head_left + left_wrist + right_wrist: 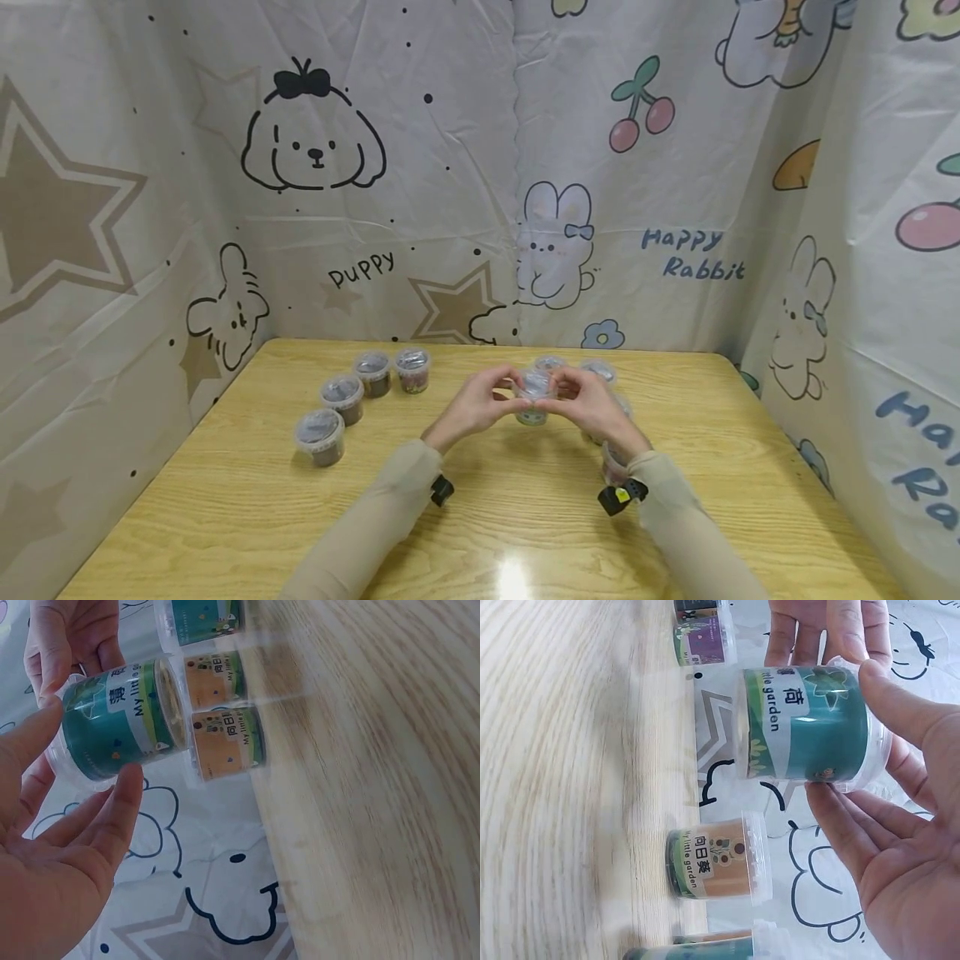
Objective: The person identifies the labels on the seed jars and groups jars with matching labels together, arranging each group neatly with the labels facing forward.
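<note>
Both hands hold one clear plastic tub [535,388] with a teal "little garden" label and a clear lid, raised above the table. My left hand [480,403] grips its left side, thumb and fingers around the lid rim. From the other side my right hand [588,403] grips the same rim, and the two thumbs come close together at the near edge. In the right wrist view the teal tub [806,724] shows whole, with the right fingers [838,821] under the lid edge. The left wrist view shows the left thumb [37,731] at the lid.
Several lidded tubs stand in a slanting row at the left, including a grey-topped one [320,436] and one at the back [412,370]. More tubs [597,372] stand behind and beside the right hand, some with orange labels [714,859]. Printed curtains [450,183] surround the wooden table [480,517].
</note>
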